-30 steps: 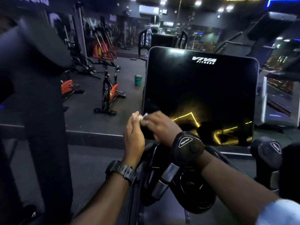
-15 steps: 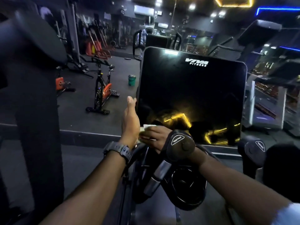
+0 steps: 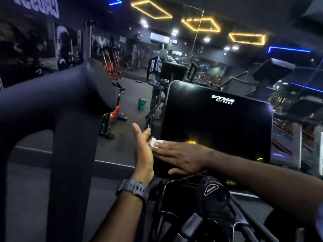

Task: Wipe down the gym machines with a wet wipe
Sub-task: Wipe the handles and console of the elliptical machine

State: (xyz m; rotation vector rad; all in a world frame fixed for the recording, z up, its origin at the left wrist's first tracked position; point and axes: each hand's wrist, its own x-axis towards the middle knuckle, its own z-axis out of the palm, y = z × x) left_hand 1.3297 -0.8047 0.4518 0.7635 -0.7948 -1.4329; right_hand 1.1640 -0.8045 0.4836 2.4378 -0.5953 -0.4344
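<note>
Wet wipe pressed under flat right hand's fingertips, touching spread left hand

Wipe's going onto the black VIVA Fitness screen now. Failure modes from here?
1. The small white wet wipe is bunched under the right hand's fingertips, so it may slip out sideways or leave streaks.
2. The flat palm presses the glossy black VIVA Fitness screen, likely smudging it.
3. The left hand crowds the left edge.

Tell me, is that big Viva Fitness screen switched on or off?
Off, it seems: the screen is black apart from its printed logo and yellow ceiling-light reflections near the right hand pressing the wipe.
</note>
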